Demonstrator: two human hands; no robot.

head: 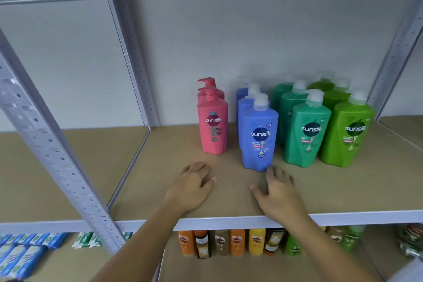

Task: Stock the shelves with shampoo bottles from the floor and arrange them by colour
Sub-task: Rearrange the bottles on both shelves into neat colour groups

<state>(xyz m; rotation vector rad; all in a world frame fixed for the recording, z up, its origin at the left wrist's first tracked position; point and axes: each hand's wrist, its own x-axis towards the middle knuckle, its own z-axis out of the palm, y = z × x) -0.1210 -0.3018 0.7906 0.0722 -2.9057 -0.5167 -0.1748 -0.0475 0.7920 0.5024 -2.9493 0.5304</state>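
Note:
Shampoo bottles stand in colour rows on the brown shelf board [174, 144]: pink bottles [213, 126] on the left, then blue bottles [259, 137], dark green bottles [305, 135] and light green bottles [348, 135] on the right. Each row runs back toward the wall. My left hand [192, 188] rests palm down on the board in front of the pink row, holding nothing. My right hand [278, 192] lies just below the front blue bottle, fingers spread, its fingertips close to the bottle's base.
A grey perforated upright [52, 142] crosses the left foreground. The shelf's grey front edge [366, 216] runs below my hands. Below it stand orange, brown, yellow and green bottles [237, 242]. Blue and green packets [25, 252] lie lower left.

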